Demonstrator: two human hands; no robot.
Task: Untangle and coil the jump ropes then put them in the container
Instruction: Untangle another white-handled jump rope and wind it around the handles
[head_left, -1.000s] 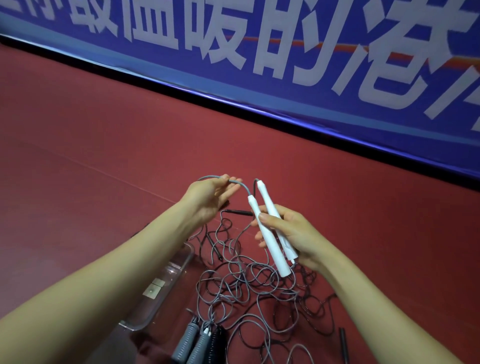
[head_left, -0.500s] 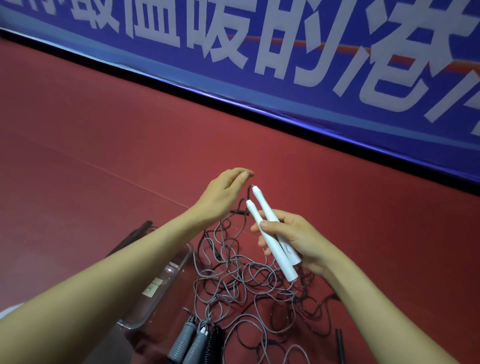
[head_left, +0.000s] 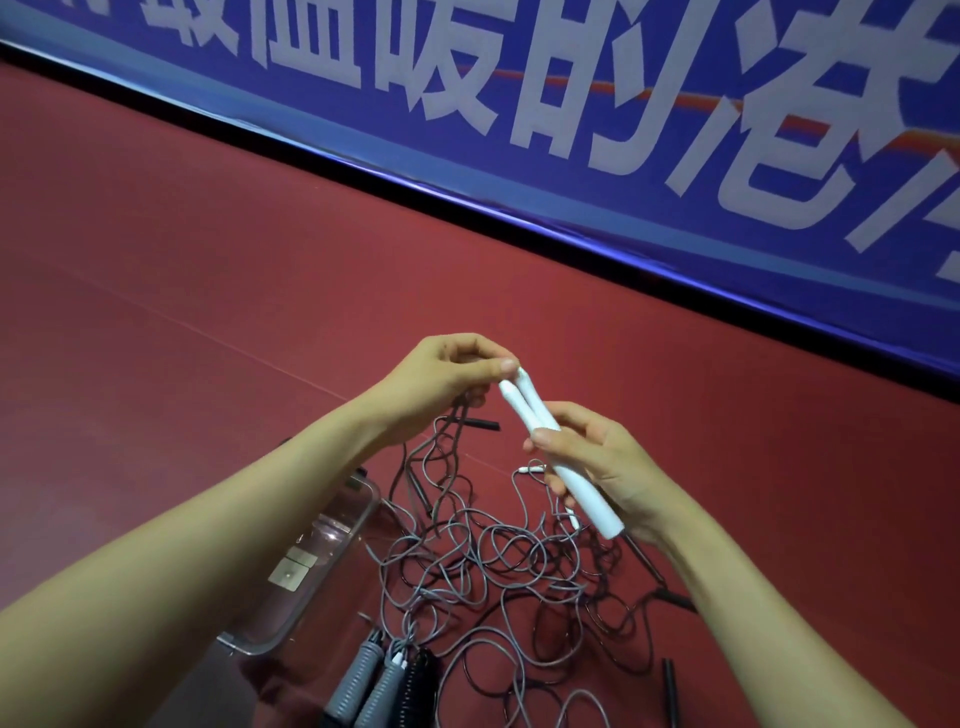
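White handles (head_left: 582, 493) sit paired in the right hand's (head_left: 608, 467) grip so the left hand (head_left: 441, 374), apparently pinching grey cord (head_left: 423, 592) at their tips, can draw it free.

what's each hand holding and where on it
The right hand grips the two white handles around their middle. The left hand pinches at their top tips.

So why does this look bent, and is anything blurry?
Head view: wide lens stretches the forearms at the bottom corners; banner has a glossy sheen along its lower edge; left hand, right hand, white handles and cords look sharp; shadows faint.
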